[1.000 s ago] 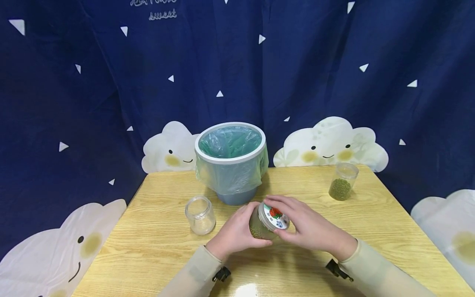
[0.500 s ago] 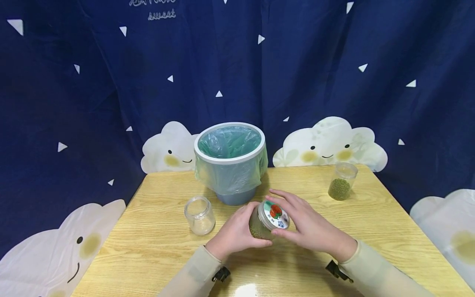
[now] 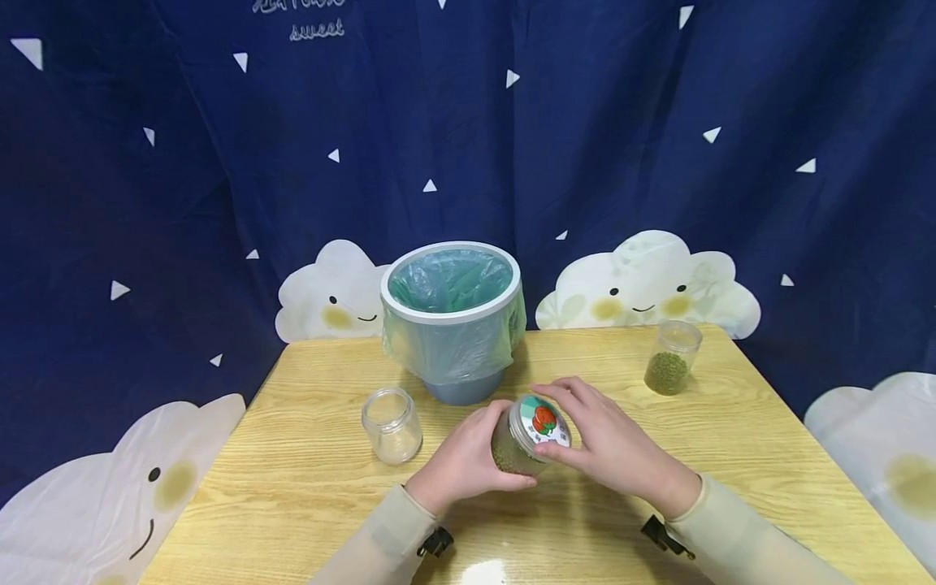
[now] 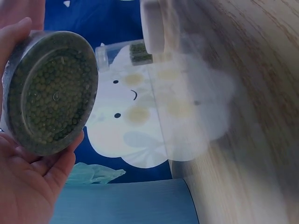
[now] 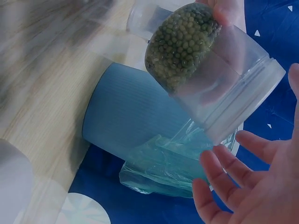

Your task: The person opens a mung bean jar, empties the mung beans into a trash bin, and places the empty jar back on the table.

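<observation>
A clear jar [image 3: 510,451] part filled with green beans is tilted in my left hand [image 3: 464,459], lifted off the table. The left fingers and thumb wrap round its side; its base [image 4: 56,95] faces the left wrist camera. On top is a white lid [image 3: 544,421] with a red vegetable print. My right hand [image 3: 617,447] is at the lid, thumb over its near edge and fingers spread loosely by its far rim. In the right wrist view, those fingertips [image 5: 219,151] lie right at the rim, uncurled. The beans [image 5: 182,44] have slid to the jar's lower end.
An open clear jar [image 3: 392,426] stands left of the hands on the wooden table [image 3: 292,479]. Behind them is a blue bin [image 3: 461,345] with a green liner bag. Another jar of green beans [image 3: 669,366] stands at the back right, before a dark blue curtain [image 3: 409,97].
The printed lid has turned a little under the right hand, whose fingers have loosened from the far rim. The left hand still holds the jar in nearly the same place.
</observation>
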The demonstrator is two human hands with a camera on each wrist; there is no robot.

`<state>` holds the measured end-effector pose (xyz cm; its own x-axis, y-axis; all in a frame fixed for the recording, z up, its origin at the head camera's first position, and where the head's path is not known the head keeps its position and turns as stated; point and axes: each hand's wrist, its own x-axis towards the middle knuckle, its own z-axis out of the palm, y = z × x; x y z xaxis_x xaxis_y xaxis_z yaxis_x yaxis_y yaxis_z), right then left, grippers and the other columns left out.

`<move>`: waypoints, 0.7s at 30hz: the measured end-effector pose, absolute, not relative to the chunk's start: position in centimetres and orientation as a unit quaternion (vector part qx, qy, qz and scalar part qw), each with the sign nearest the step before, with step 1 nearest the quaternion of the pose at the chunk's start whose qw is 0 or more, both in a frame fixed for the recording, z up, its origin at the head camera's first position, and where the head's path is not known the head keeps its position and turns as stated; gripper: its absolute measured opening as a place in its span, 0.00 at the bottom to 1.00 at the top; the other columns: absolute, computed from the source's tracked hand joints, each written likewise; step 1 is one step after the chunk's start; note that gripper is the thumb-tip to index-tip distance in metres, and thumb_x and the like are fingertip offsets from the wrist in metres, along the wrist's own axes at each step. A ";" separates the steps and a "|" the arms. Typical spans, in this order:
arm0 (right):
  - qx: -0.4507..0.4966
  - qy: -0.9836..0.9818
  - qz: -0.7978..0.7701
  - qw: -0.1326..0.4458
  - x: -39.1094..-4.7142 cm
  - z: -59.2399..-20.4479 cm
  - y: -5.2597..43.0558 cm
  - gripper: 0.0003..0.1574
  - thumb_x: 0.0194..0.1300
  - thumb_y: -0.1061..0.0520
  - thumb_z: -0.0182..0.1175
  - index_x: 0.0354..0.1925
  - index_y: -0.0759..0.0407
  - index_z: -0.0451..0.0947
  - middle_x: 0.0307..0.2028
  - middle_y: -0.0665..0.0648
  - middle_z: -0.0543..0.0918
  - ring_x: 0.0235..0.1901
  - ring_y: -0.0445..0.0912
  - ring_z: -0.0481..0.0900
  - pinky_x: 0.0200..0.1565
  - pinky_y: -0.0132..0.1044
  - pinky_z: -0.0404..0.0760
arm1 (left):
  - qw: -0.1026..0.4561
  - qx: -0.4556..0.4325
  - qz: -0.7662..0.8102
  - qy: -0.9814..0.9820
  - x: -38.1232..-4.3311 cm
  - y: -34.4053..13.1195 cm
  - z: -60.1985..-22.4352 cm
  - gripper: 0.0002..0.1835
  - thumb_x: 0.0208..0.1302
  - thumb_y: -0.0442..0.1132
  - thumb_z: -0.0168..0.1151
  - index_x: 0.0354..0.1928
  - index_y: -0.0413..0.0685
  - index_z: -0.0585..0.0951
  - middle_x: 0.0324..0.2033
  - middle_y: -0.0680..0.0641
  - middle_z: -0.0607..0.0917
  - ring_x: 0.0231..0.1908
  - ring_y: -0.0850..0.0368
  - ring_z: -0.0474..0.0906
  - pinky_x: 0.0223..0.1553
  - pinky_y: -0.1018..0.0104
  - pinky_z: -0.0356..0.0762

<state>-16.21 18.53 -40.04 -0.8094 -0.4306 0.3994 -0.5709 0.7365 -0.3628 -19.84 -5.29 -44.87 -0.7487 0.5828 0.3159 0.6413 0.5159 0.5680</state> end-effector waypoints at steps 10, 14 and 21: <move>0.288 -0.915 0.254 0.124 -16.2 -40.3 18.6 0.45 0.63 0.29 0.67 0.71 0.46 0.71 0.58 0.43 0.75 0.52 0.39 0.78 0.53 0.42 0.83 | 0.048 -0.362 -0.340 -0.867 -19.7 -5.3 -45.0 0.52 0.43 0.59 0.85 0.69 0.55 0.68 0.57 0.55 0.81 0.55 0.62 0.78 0.58 0.63 0.80; 0.306 -0.908 0.264 0.111 -16.2 -40.4 18.8 0.44 0.64 0.31 0.67 0.72 0.44 0.69 0.63 0.45 0.73 0.60 0.42 0.76 0.59 0.45 0.81 | 0.053 -0.371 -0.338 -0.863 -19.7 -5.4 -45.2 0.52 0.43 0.58 0.85 0.69 0.54 0.68 0.57 0.54 0.81 0.55 0.62 0.78 0.58 0.64 0.80; 0.350 -0.896 0.253 0.106 -16.1 -40.8 19.1 0.41 0.68 0.40 0.68 0.74 0.43 0.67 0.70 0.47 0.69 0.67 0.46 0.72 0.64 0.49 0.78 | 0.059 -0.375 -0.330 -0.864 -19.7 -5.5 -45.3 0.52 0.43 0.58 0.85 0.69 0.54 0.67 0.57 0.54 0.81 0.55 0.62 0.79 0.58 0.63 0.80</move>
<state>-16.09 19.09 -40.77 -0.7322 -0.5741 0.3665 -0.6810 0.6264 -0.3793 -19.66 -5.55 -45.26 -0.7115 0.6092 0.3502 0.6875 0.5003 0.5264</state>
